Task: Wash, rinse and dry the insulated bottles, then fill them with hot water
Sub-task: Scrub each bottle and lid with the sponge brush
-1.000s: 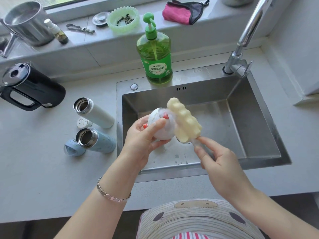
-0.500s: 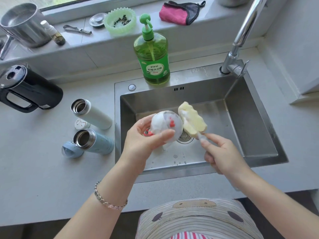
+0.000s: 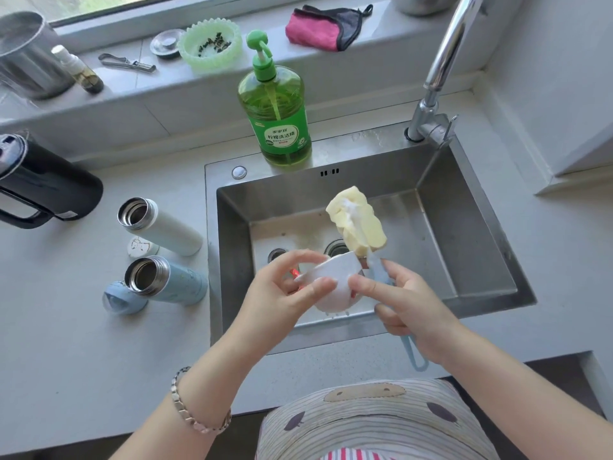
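Observation:
Over the sink's near edge my left hand (image 3: 285, 290) grips a white bottle lid with red marks (image 3: 335, 280). My right hand (image 3: 404, 307) holds the light-blue handle of a yellow sponge brush (image 3: 356, 220), whose head points up and away over the basin; a right fingertip also touches the lid. A white insulated bottle (image 3: 159, 225) and a light-blue insulated bottle (image 3: 166, 280) stand open and lidless on the counter left of the sink. A white lid (image 3: 141, 247) and a blue lid (image 3: 121, 298) lie beside them.
The steel sink (image 3: 464, 207) has a tap (image 3: 441, 68) at its back right. Green dish soap (image 3: 275, 107) stands behind the basin. A black kettle (image 3: 43, 187) is at far left. The sill holds a pink cloth (image 3: 318, 28), a green dish (image 3: 210, 44), a steel pot (image 3: 26, 58).
Both hands came nearer to the sink's front edge. The brush head left the lid and now points up. My right fingers have come onto the lid.

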